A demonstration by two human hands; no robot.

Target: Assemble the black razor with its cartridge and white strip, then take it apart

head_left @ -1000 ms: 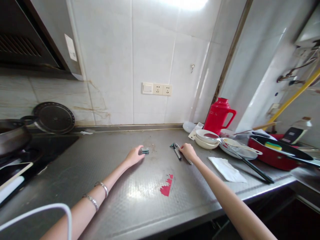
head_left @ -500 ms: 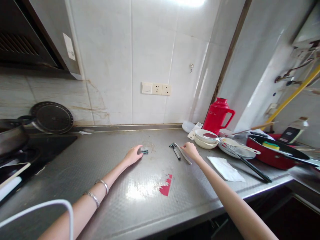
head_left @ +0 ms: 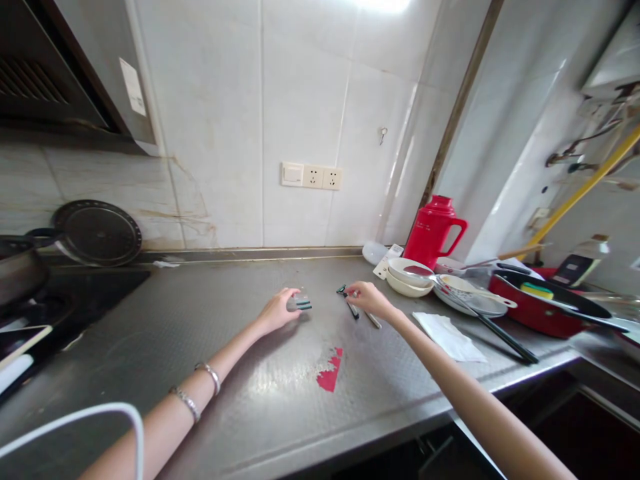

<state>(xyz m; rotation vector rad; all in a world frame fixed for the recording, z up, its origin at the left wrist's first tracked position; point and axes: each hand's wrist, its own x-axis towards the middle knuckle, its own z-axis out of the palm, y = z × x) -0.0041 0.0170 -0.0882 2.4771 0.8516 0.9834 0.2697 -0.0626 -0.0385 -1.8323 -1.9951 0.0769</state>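
Observation:
My left hand [head_left: 278,312] is closed around a small clear plastic case [head_left: 300,304] with dark green strips, just above the steel counter. The fingers of my right hand [head_left: 369,297] are pinched at the upper end of a slim silver handle [head_left: 373,321], whose lower end shows beneath the hand. Beside it, on its left, lies a razor [head_left: 353,311] with a dark head and a silver-and-black handle. Part of the razor and most of the silver handle are hidden under my right hand.
A torn red sticker [head_left: 330,373] marks the steel counter [head_left: 250,407]. At right are a white napkin [head_left: 450,337], stacked bowls [head_left: 407,283], a red thermos [head_left: 434,230] and a red pan [head_left: 535,310]. A white cable [head_left: 120,407] crosses the lower left, near the stove.
My left hand has moved right with the clear case, slightly lifted. My right hand has shifted left, its fingers now over the silver handle's upper end.

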